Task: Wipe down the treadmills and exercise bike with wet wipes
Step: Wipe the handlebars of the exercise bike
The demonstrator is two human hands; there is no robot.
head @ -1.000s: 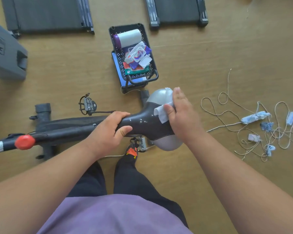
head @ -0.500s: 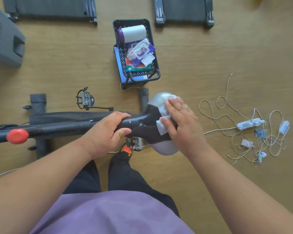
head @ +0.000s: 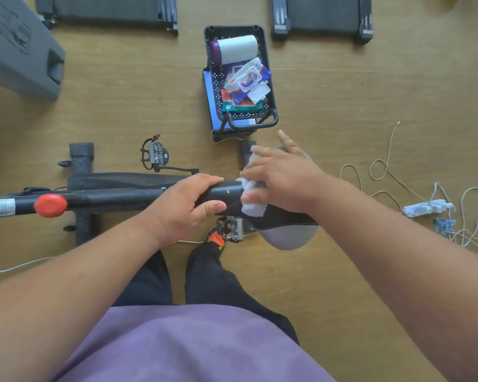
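Right hand (head: pixel 283 180) has slid the wet wipe (head: pixel 253 201) off the saddle's wide end toward its nose; fingers now spread flat, pressing the wipe onto the exercise bike (head: pixel 116 198) saddle, not pinching. Left hand (head: pixel 186 206) grip wrapped tight around the saddle nose, thumb under. Red knob (head: pixel 50 205) on the frame at left. Beyond, black basket (head: pixel 271 86) of wipe packs on the floor; cables (head: pixel 425 205) at right. Two treadmills (head: pixel 108 9) at the far edge.
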